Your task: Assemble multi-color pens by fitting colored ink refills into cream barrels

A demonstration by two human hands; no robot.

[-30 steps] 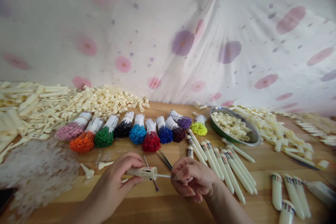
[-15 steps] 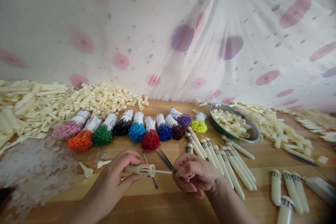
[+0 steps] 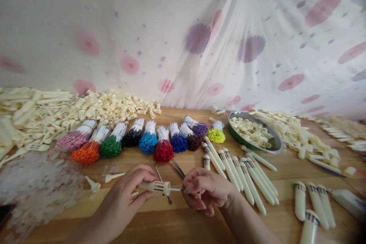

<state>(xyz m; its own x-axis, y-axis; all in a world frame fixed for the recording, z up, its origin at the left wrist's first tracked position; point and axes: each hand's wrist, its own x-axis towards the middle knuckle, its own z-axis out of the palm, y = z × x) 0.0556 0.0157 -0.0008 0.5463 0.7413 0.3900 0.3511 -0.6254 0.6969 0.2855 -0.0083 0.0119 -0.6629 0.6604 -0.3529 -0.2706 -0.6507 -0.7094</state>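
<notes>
My left hand (image 3: pixel 136 187) is closed around a cream slotted pen barrel (image 3: pixel 160 187), its open end facing right. A thin white pen refill (image 3: pixel 175 189) runs out of that end, and my right hand (image 3: pixel 204 190) pinches its outer end between thumb and fingers. The refill's tip inside the barrel is hidden, and so is the end within my right fingers. Just behind the barrel a single purple-tipped refill (image 3: pixel 169 200) lies on the table. Metal tweezers (image 3: pixel 177 168) rest beyond my right hand.
Bundled refills in several colours, such as the red bundle (image 3: pixel 163 150), line the table. A green-sided metal bowl (image 3: pixel 281 146) holds cream parts. Multicolour pens (image 3: pixel 251 183) lie right. Piles of cream parts (image 3: pixel 114 105) and clear plastic pieces (image 3: pixel 37 183) spread left. A flowered sheet (image 3: pixel 160 38) hangs behind.
My right hand has moved left toward the barrel, and less of the white refill shows between the hands. My left hand still holds the barrel, shifted slightly right.
</notes>
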